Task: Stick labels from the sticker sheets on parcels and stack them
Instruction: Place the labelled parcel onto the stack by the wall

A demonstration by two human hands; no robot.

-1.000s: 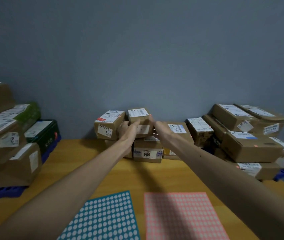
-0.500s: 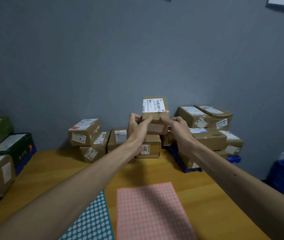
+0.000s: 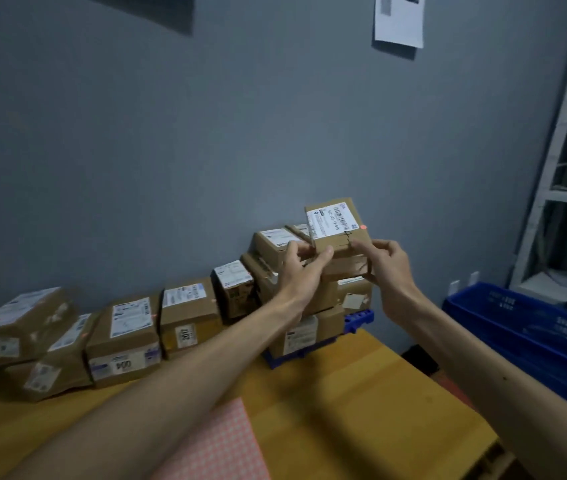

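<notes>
A small brown parcel (image 3: pixel 341 233) with a white barcode label and a pink dot sticker on top is held in the air with both hands. My left hand (image 3: pixel 301 271) grips its left lower edge and my right hand (image 3: pixel 384 263) grips its right lower edge. It hangs just above the stack of parcels (image 3: pixel 313 306) at the right end of the table. The pink sticker sheet (image 3: pixel 219 445) lies on the wooden table (image 3: pixel 361 410) under my left forearm.
A row of labelled parcels (image 3: pixel 129 334) lines the wall to the left. The right stack rests on a blue pallet (image 3: pixel 354 323). A blue crate (image 3: pixel 531 337) and a white shelf unit (image 3: pixel 566 188) stand to the right of the table.
Both hands lifted the small parcel out of the middle pile and carried it right, over the right-hand stack. The view swung right; the blue sticker sheet left the frame.
</notes>
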